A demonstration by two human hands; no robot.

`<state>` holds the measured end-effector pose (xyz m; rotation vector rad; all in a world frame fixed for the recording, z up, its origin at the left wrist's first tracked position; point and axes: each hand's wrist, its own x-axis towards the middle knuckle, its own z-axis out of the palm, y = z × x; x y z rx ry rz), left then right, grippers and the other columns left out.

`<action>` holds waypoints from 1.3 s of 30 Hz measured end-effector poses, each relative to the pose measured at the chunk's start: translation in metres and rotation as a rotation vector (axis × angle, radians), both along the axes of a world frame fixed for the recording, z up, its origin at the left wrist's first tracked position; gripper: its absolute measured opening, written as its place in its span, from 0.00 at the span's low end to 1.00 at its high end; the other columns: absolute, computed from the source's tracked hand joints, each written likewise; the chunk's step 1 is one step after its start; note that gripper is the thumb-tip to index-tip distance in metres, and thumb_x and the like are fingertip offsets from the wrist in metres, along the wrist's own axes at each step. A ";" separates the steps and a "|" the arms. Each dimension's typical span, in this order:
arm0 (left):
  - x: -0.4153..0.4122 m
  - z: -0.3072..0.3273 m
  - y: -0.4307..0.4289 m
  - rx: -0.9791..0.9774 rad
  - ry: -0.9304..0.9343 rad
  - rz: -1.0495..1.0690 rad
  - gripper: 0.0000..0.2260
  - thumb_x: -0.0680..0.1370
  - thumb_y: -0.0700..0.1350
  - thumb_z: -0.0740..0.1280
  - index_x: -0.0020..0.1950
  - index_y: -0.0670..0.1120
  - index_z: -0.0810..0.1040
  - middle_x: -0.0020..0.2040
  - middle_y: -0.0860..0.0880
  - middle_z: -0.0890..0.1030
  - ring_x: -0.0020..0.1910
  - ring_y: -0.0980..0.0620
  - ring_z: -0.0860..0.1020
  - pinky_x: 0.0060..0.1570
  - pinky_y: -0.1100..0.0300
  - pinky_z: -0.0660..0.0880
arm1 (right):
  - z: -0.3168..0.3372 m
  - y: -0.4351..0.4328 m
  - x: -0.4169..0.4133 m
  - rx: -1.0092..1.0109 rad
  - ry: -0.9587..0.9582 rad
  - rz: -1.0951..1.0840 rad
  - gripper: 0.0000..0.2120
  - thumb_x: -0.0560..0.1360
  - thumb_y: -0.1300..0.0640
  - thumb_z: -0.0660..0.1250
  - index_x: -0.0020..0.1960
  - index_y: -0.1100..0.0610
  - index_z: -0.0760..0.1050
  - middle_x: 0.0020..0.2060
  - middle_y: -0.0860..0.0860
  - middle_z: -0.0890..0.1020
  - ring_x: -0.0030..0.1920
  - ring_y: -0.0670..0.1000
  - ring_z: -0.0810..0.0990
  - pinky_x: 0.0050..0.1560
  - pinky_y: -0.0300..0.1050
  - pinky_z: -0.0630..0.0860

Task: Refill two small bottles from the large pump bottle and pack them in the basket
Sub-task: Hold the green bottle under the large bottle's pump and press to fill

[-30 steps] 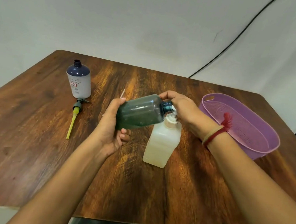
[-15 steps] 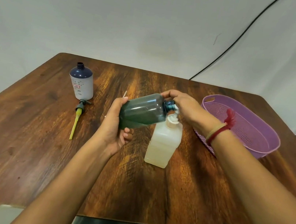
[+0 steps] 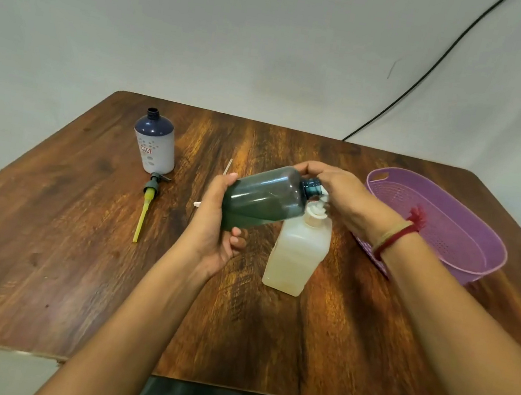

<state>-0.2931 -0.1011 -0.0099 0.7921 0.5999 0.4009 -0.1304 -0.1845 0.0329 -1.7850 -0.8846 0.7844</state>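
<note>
My left hand (image 3: 213, 234) grips the base of a dark green bottle (image 3: 266, 195), which lies tilted almost on its side with its open neck at the spout of the large pale pump bottle (image 3: 298, 253). My right hand (image 3: 337, 192) rests over the white pump head (image 3: 316, 207), its fingers curled down around it. The pump bottle stands upright mid-table. A white and navy bottle (image 3: 154, 144) stands uncapped at the far left. The purple basket (image 3: 479, 264) sits to the right with nothing in it.
A detached pump with a yellow tube (image 3: 146, 204) lies in front of the white and navy bottle. A thin pale stick (image 3: 228, 167) lies behind my left hand. A black cable (image 3: 415, 81) runs down the wall. The table's front edge (image 3: 224, 384) is near me.
My hands and the two bottles keep the same pose. Only the view has shifted slightly.
</note>
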 end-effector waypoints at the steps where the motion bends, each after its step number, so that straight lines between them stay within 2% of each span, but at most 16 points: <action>1: 0.001 -0.002 0.000 -0.006 0.011 0.010 0.16 0.76 0.58 0.61 0.50 0.45 0.75 0.36 0.47 0.78 0.19 0.59 0.65 0.16 0.71 0.62 | -0.003 0.001 -0.001 0.028 -0.018 -0.014 0.17 0.77 0.68 0.50 0.52 0.60 0.77 0.50 0.55 0.78 0.47 0.51 0.76 0.45 0.38 0.74; 5: -0.001 -0.007 0.001 -0.005 0.044 0.012 0.16 0.76 0.58 0.62 0.48 0.46 0.76 0.33 0.48 0.79 0.19 0.59 0.64 0.16 0.71 0.62 | -0.011 0.003 -0.008 0.056 -0.075 -0.058 0.18 0.75 0.72 0.49 0.54 0.65 0.76 0.43 0.51 0.76 0.43 0.46 0.74 0.36 0.27 0.73; 6: -0.002 -0.007 0.001 -0.003 0.040 0.007 0.16 0.76 0.58 0.62 0.48 0.46 0.76 0.34 0.48 0.79 0.19 0.59 0.65 0.16 0.71 0.63 | -0.009 0.003 -0.009 0.052 -0.075 -0.055 0.18 0.76 0.72 0.49 0.55 0.66 0.76 0.43 0.51 0.77 0.43 0.46 0.74 0.37 0.27 0.73; 9: -0.001 -0.003 0.001 -0.007 0.011 0.004 0.16 0.76 0.58 0.61 0.48 0.45 0.76 0.35 0.47 0.79 0.19 0.59 0.64 0.16 0.71 0.62 | 0.000 0.005 -0.006 0.027 -0.063 -0.061 0.18 0.76 0.71 0.49 0.56 0.65 0.76 0.48 0.53 0.76 0.47 0.50 0.75 0.46 0.36 0.74; 11: 0.000 0.000 0.000 0.001 0.004 -0.001 0.16 0.77 0.58 0.60 0.48 0.45 0.75 0.34 0.46 0.78 0.19 0.59 0.64 0.16 0.71 0.62 | 0.002 0.004 -0.003 0.015 -0.032 -0.063 0.19 0.77 0.71 0.49 0.58 0.64 0.75 0.51 0.54 0.76 0.47 0.48 0.74 0.45 0.34 0.75; 14: 0.002 0.000 0.000 0.006 0.020 -0.001 0.16 0.77 0.58 0.60 0.47 0.45 0.75 0.30 0.49 0.78 0.18 0.59 0.63 0.16 0.71 0.61 | -0.007 0.004 -0.001 0.068 -0.042 -0.077 0.20 0.76 0.72 0.49 0.55 0.59 0.76 0.53 0.52 0.76 0.54 0.51 0.74 0.55 0.41 0.73; 15: 0.002 -0.002 0.000 0.002 0.036 0.007 0.16 0.77 0.58 0.60 0.46 0.45 0.75 0.29 0.49 0.77 0.18 0.59 0.62 0.16 0.71 0.60 | -0.011 0.004 -0.002 0.079 -0.059 -0.082 0.21 0.76 0.73 0.48 0.55 0.59 0.76 0.53 0.51 0.76 0.55 0.50 0.73 0.55 0.40 0.73; 18: 0.000 -0.007 0.000 -0.010 0.054 0.008 0.16 0.76 0.58 0.60 0.47 0.46 0.76 0.30 0.49 0.77 0.19 0.60 0.63 0.16 0.72 0.61 | -0.014 0.006 -0.005 0.073 -0.091 -0.071 0.21 0.75 0.74 0.48 0.58 0.62 0.75 0.55 0.52 0.75 0.50 0.46 0.74 0.47 0.31 0.73; 19: 0.000 -0.008 0.000 -0.018 0.050 0.007 0.17 0.76 0.59 0.61 0.49 0.46 0.76 0.31 0.49 0.77 0.19 0.59 0.63 0.16 0.72 0.61 | -0.013 0.007 -0.004 0.074 -0.085 -0.065 0.21 0.75 0.73 0.48 0.58 0.62 0.75 0.55 0.53 0.75 0.52 0.48 0.74 0.49 0.33 0.73; 22: 0.000 -0.007 0.000 -0.037 0.015 -0.001 0.17 0.76 0.59 0.61 0.50 0.45 0.76 0.34 0.47 0.79 0.19 0.59 0.63 0.16 0.71 0.62 | -0.005 0.008 0.002 0.046 -0.066 -0.066 0.20 0.77 0.72 0.48 0.59 0.60 0.74 0.61 0.56 0.74 0.63 0.56 0.72 0.63 0.49 0.71; 23: 0.001 -0.006 0.001 -0.033 0.003 -0.002 0.17 0.76 0.58 0.61 0.49 0.45 0.76 0.35 0.47 0.79 0.19 0.59 0.63 0.16 0.71 0.62 | -0.004 0.007 0.003 0.035 -0.056 -0.063 0.21 0.77 0.72 0.48 0.60 0.59 0.73 0.64 0.56 0.72 0.65 0.57 0.70 0.65 0.51 0.69; 25: 0.000 -0.006 0.004 -0.011 -0.008 -0.002 0.16 0.76 0.58 0.61 0.49 0.46 0.77 0.34 0.48 0.80 0.19 0.60 0.64 0.16 0.72 0.62 | -0.008 0.007 0.002 0.056 -0.081 -0.056 0.23 0.76 0.72 0.49 0.63 0.55 0.71 0.69 0.55 0.67 0.69 0.55 0.65 0.66 0.46 0.66; 27: 0.002 -0.009 0.005 0.004 -0.002 -0.004 0.16 0.77 0.58 0.60 0.48 0.46 0.76 0.32 0.49 0.80 0.19 0.60 0.64 0.16 0.72 0.61 | -0.015 0.006 0.001 0.097 -0.131 -0.064 0.25 0.75 0.73 0.49 0.65 0.54 0.68 0.71 0.53 0.64 0.72 0.51 0.60 0.65 0.39 0.61; 32: 0.002 -0.008 0.004 0.005 0.006 -0.019 0.16 0.77 0.58 0.59 0.48 0.46 0.76 0.30 0.49 0.79 0.18 0.60 0.64 0.16 0.72 0.61 | -0.014 0.007 0.001 0.089 -0.150 -0.052 0.24 0.75 0.73 0.48 0.63 0.55 0.70 0.70 0.53 0.67 0.69 0.48 0.63 0.64 0.39 0.62; 36: 0.004 -0.005 0.004 -0.007 -0.024 -0.022 0.17 0.77 0.58 0.59 0.50 0.46 0.76 0.31 0.49 0.79 0.18 0.60 0.63 0.16 0.72 0.61 | -0.003 0.006 0.004 0.077 -0.113 -0.008 0.21 0.76 0.72 0.48 0.58 0.57 0.73 0.61 0.54 0.73 0.62 0.51 0.70 0.62 0.45 0.69; 39: 0.008 -0.010 0.004 -0.002 -0.003 0.006 0.16 0.77 0.58 0.60 0.50 0.46 0.76 0.33 0.49 0.78 0.18 0.60 0.63 0.16 0.72 0.60 | -0.011 0.005 0.003 0.114 -0.101 -0.030 0.21 0.76 0.73 0.47 0.58 0.59 0.73 0.58 0.51 0.73 0.60 0.49 0.70 0.60 0.44 0.70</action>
